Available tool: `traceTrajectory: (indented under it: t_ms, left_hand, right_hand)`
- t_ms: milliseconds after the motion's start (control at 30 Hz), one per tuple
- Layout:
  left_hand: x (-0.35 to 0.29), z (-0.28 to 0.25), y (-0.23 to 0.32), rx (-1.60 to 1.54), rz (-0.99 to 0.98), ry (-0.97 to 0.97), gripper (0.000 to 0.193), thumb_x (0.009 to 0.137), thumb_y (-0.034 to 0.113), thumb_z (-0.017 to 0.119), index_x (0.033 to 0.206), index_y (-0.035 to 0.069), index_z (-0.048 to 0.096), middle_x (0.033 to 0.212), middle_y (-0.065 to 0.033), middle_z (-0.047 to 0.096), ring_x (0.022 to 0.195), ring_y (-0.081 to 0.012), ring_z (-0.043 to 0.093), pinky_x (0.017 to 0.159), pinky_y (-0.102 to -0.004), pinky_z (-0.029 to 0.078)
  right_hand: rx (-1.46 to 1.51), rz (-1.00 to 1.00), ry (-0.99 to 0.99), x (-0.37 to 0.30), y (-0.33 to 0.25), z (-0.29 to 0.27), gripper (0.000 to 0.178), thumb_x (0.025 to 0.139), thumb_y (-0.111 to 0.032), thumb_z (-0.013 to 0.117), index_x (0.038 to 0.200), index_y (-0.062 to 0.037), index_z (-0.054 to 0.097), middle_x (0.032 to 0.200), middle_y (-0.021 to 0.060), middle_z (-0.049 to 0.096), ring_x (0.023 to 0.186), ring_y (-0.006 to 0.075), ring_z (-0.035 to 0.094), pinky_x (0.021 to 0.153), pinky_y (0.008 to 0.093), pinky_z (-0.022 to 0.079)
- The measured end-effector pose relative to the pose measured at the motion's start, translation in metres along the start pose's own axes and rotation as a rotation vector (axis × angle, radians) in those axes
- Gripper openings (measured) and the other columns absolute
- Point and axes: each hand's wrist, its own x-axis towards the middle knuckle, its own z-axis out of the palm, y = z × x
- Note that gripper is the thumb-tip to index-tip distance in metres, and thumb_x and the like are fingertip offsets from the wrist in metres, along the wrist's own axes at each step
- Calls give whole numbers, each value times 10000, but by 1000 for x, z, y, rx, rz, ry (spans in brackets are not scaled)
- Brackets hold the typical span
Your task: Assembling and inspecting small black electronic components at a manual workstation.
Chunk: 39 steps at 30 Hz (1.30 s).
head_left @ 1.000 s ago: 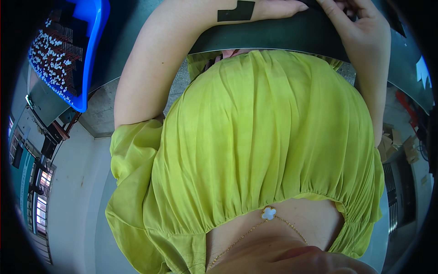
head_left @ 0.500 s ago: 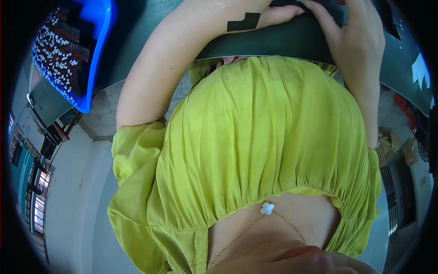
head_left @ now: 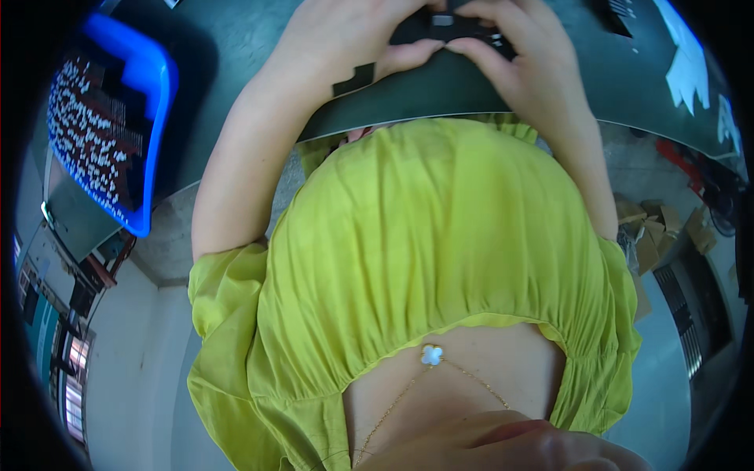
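Observation:
My left hand (head_left: 377,38) and my right hand (head_left: 528,39) meet at the far edge of the view, thumb tips almost touching. Between them is a dark, flat part (head_left: 410,28) with a small grey block (head_left: 442,20) on it. Both hands are closed around this part, thumbs on its near side; the cut-off picture edge hides some of the fingers. A black patch with a stepped edge (head_left: 355,79) shows at the base of my left thumb; whether it is stuck on cannot be made out.
A blue plastic bin (head_left: 162,118) at the left holds many small white pieces (head_left: 82,125) and dark comb-like strips. White paper-like pieces (head_left: 688,67) and a black item (head_left: 613,17) lie on the right of the dark green tabletop (head_left: 440,90). Cardboard boxes (head_left: 650,239) are beyond the table's right.
My right hand has come left and its thumb has closed toward my left thumb. The dark part shows more fully between both hands. The whole view has shifted somewhat.

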Motion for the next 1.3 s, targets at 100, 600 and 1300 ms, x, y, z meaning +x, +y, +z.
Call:
traceTrajectory:
  t_ms: [100, 600, 1300]
  left_hand:
    - [1, 0, 0, -12, 7, 29, 375, 748, 247, 823, 1063, 83, 705, 1375, -246, 590, 1354, -363, 520, 1212, -625, 271]
    - [6, -5, 5, -39, -40, -50, 327, 745, 227, 830, 1016, 92, 705, 1271, -155, 648, 1305, -346, 553, 1227, -629, 245]
    - [-1, 10, -4, -771, -282, 373, 668, 939, -72, 649, 1556, 96, 455, 1467, -90, 562, 1267, -139, 582, 996, -270, 509]
  right_hand:
    - [101, 80, -24, -1, -2, -1, 269, 773, -103, 819, 975, -40, 653, 893, 143, 594, 891, 359, 596, 783, 434, 494]
    - [-232, 389, 347, -54, 101, -79, 231, 923, -93, 761, 1152, -64, 742, 921, 27, 711, 822, 99, 625, 790, 240, 512]
    - [222, 48, 184, 10, 22, -20, 234, 923, -49, 750, 1152, -13, 718, 1020, 38, 702, 881, 108, 634, 827, 237, 504]
